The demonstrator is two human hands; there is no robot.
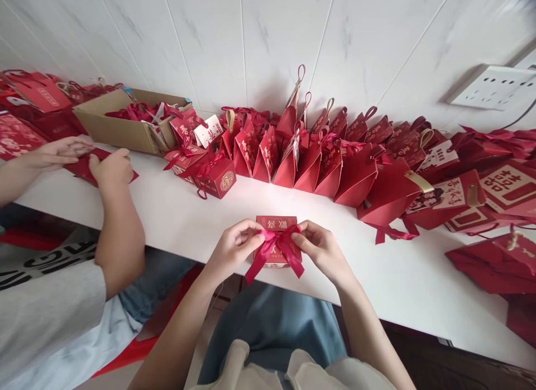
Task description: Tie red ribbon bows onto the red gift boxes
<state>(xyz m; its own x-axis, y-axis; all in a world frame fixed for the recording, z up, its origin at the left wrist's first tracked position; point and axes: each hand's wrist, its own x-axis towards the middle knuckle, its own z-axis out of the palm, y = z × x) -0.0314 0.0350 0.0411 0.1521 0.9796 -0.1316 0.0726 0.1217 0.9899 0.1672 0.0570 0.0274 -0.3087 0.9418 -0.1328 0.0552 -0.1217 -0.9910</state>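
A small red gift box (277, 222) with pale lettering sits at the front edge of the white table, straight before me. Across its top lies a crimson ribbon bow (276, 242), its two tails hanging down over the near side. My left hand (240, 242) pinches the bow's left loop between thumb and fingers. On the other side, my right hand (320, 245) pinches the right loop the same way. The underside of the box and the back of the knot are hidden.
Red gift boxes (268, 150) with loops stand in rows along the wall. A cardboard box (121, 127) of ribbons is at the back left. Another person's hands (111, 166) work on a red piece at left. More red boxes (506, 189) and a power strip (489, 87) are at right.
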